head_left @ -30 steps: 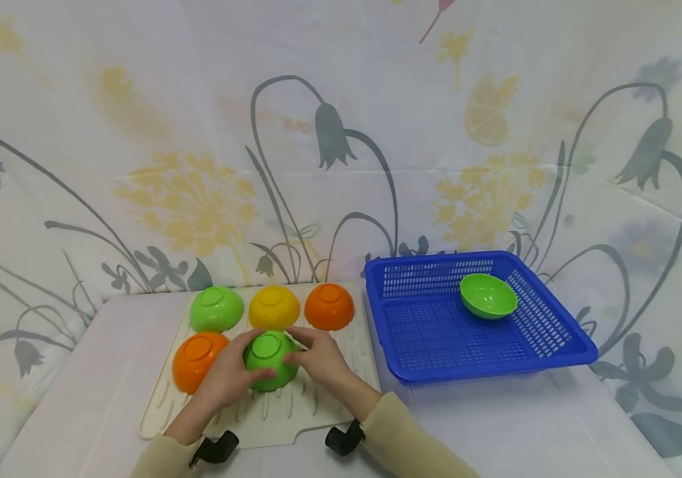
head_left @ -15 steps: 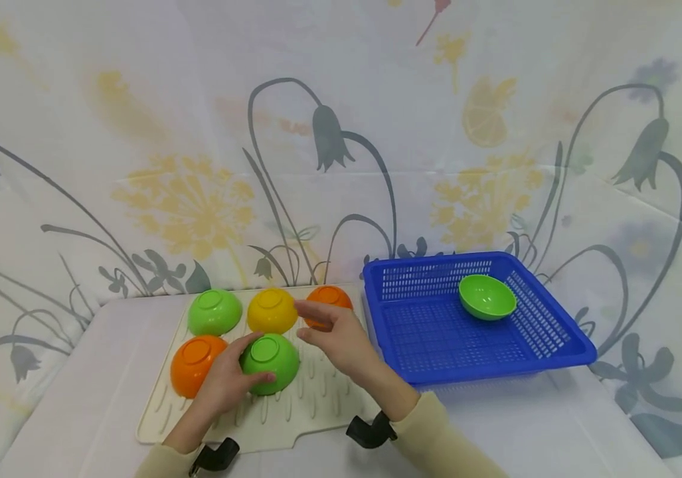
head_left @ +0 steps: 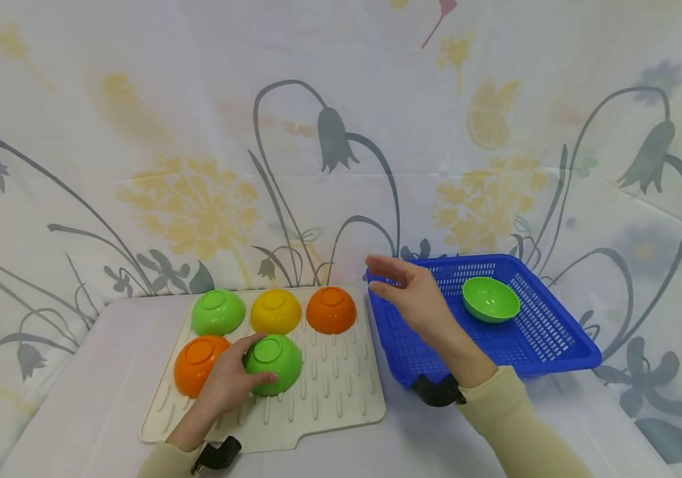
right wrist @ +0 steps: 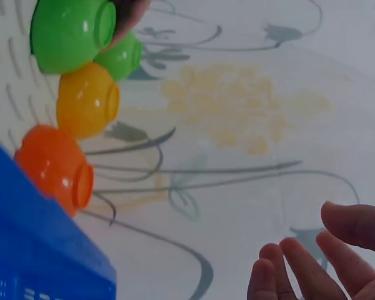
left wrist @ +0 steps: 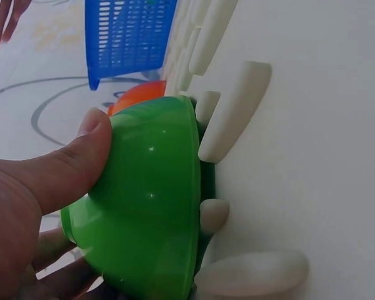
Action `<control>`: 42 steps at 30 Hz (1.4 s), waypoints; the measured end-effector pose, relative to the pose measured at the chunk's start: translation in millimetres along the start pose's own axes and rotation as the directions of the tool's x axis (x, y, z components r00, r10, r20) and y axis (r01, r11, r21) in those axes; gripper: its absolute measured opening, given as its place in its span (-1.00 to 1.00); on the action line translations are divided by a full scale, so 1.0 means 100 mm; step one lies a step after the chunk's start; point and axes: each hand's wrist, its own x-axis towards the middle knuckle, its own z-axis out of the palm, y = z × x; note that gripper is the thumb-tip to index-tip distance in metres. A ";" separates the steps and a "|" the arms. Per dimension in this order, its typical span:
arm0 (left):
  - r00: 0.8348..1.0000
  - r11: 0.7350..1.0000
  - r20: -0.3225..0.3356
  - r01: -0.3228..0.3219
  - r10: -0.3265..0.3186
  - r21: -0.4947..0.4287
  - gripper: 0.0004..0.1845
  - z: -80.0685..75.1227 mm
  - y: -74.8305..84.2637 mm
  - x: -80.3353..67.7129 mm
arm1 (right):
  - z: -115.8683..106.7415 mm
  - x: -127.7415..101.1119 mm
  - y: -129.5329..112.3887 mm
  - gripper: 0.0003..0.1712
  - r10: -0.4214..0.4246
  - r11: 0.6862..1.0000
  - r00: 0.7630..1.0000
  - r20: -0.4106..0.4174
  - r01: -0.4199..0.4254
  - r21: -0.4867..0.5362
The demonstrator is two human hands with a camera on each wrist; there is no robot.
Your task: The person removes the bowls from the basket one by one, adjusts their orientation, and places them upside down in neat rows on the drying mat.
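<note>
My left hand (head_left: pixel 232 380) holds a green bowl (head_left: pixel 283 365) that sits upside down on a cream drying mat (head_left: pixel 341 392) with raised ridges. In the left wrist view the thumb lies along the side of the green bowl (left wrist: pixel 150 194), and the fingers curl round its far side, partly hidden. My right hand (head_left: pixel 421 302) hovers over the left part of a blue basket (head_left: pixel 496 372), holding nothing; its fingers are spread in the right wrist view. One more green bowl (head_left: pixel 490 300) lies tilted, mouth up, in the basket's right part.
Behind the held bowl, a green bowl (head_left: pixel 218 313), a yellow bowl (head_left: pixel 276 313) and an orange bowl (head_left: pixel 331 312) stand upside down in a row. A second orange bowl (head_left: pixel 194 368) is close to my left hand. A patterned cloth (head_left: pixel 341 166) hangs behind.
My right hand has let go of the green bowl on the mat and moved right, up over the basket. The left hand has stayed on that bowl.
</note>
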 end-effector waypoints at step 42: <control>1.000 1.000 -0.013 -0.005 0.004 -0.003 -0.14 0.03 -0.01 0.00 | -2.13 0.16 1.40 -0.43 0.265 0.747 0.962 -0.071 -0.251 -0.615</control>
